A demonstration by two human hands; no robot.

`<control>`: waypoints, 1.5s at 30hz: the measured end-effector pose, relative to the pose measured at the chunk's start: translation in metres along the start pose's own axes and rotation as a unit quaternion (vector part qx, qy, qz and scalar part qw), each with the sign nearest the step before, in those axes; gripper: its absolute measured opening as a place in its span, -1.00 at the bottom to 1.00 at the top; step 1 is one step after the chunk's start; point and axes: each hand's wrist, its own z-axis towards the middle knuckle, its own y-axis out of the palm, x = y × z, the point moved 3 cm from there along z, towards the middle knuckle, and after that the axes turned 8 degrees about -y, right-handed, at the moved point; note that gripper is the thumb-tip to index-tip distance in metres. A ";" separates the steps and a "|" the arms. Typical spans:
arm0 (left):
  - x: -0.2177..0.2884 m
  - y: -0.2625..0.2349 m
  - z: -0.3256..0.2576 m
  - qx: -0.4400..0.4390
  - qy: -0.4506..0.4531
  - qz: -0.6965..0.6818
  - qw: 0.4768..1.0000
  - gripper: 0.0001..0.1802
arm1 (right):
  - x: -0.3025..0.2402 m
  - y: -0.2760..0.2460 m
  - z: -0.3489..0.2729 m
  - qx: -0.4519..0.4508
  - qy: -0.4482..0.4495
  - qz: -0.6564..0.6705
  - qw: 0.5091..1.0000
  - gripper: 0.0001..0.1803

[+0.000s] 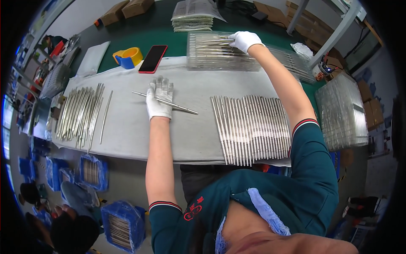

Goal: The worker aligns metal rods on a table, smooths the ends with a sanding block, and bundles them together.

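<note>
My left hand (161, 98), in a white glove, lies palm up over the grey cloth. A slim stepped metal rod (182, 108) crosses its palm, held under the thumb while the other fingers stretch away from me. Farther off and to the right, my gloved right hand (246, 41) reaches over a clear plastic tray (194, 62) with several rods lying in it. Its fingers are pinched at the right end of a metal rod (215, 41) along the tray's far part. A row of similar rods (251, 127) lies side by side on the cloth, near my right forearm.
A looser pile of rods (80, 114) lies at left. A red-edged phone (153, 59) and a tape dispenser (128, 58) sit behind the cloth (127, 122). Stacked trays (342, 112) stand at right. Blue-lined bins (122, 226) with rods and another person's hand (65, 211) are lower left.
</note>
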 end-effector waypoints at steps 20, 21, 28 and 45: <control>0.000 0.022 -0.016 -0.141 0.007 0.008 0.990 -0.36 | -0.173 0.037 -0.070 -0.267 -0.145 0.640 0.706 -0.52; -0.003 0.024 -0.017 -0.144 0.006 0.010 0.990 -0.36 | -0.172 0.040 -0.068 -0.278 -0.112 0.643 0.705 -0.55; -0.014 0.029 -0.023 -0.146 -0.044 0.234 0.960 0.17 | -0.094 0.006 -0.047 -0.092 -0.120 0.466 0.872 -0.62; -0.010 0.031 -0.022 -0.077 -0.040 0.176 0.981 0.06 | 0.027 0.013 -0.001 0.066 0.009 0.011 0.998 -0.67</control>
